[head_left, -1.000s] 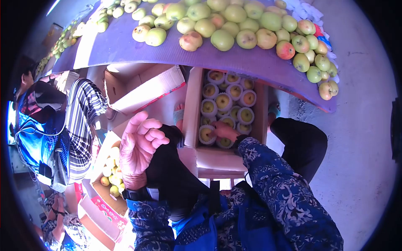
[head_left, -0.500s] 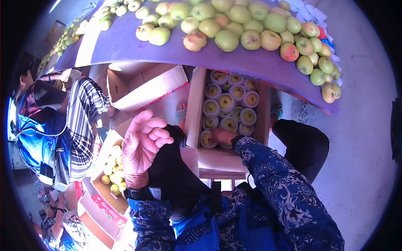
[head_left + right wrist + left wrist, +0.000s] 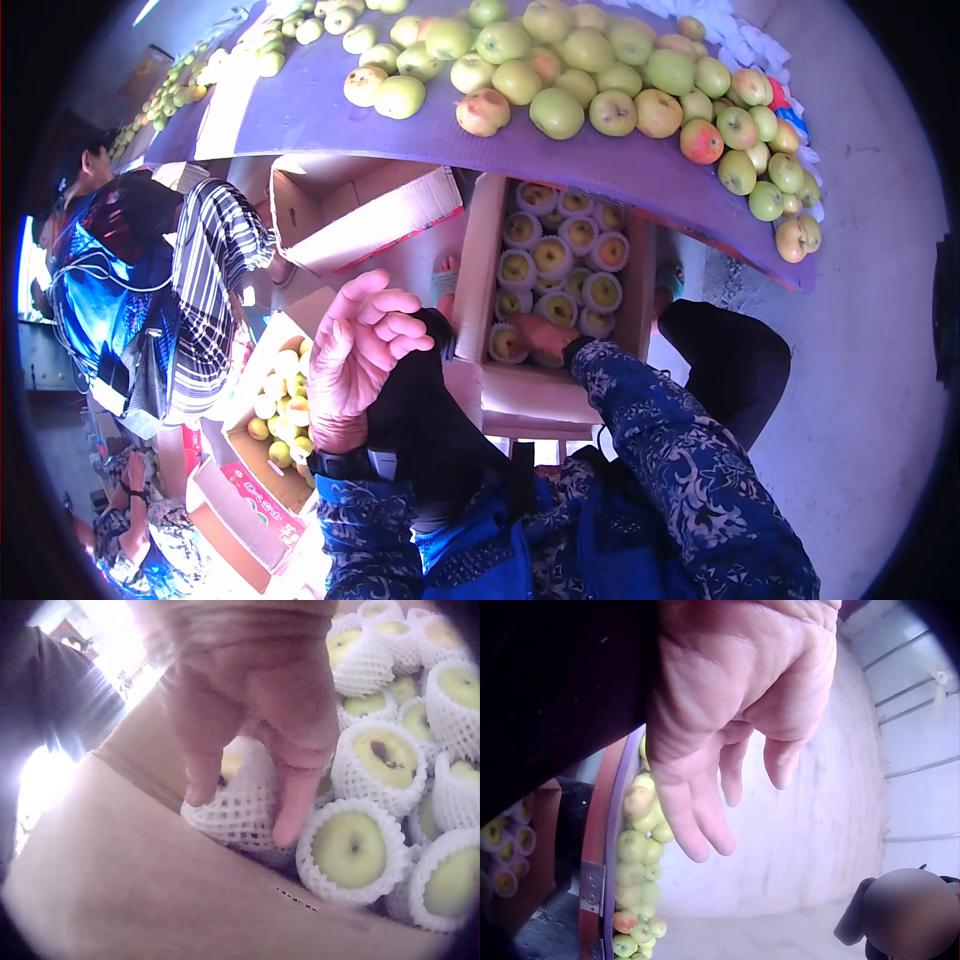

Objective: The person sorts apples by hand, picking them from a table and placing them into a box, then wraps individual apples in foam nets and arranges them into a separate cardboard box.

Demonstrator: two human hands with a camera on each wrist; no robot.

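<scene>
My right hand (image 3: 545, 338) reaches down into the near end of a cardboard box (image 3: 479, 270) packed with apples in white foam nets. In the right wrist view its thumb and fingers grip a netted apple (image 3: 244, 806) from both sides, close against the box wall. Another netted apple (image 3: 352, 850) sits right beside the fingertips. My left hand (image 3: 358, 360) is raised above my left thigh, palm up and fingers loosely bent, holding nothing. In the left wrist view the fingers (image 3: 694, 814) hang relaxed with the table's apples (image 3: 634, 855) beyond.
A purple-covered table (image 3: 330, 125) bears many loose apples (image 3: 560, 70) beyond the box. An empty-looking carton (image 3: 370, 215) stands left of it. Another carton (image 3: 285, 480) at lower left holds unwrapped apples (image 3: 285, 400). A person in striped cloth (image 3: 215, 290) sits at the left.
The head view has shifted, so the scene sits slightly further right and lower. My right hand stays at the box's near end; my left hand keeps its raised pose.
</scene>
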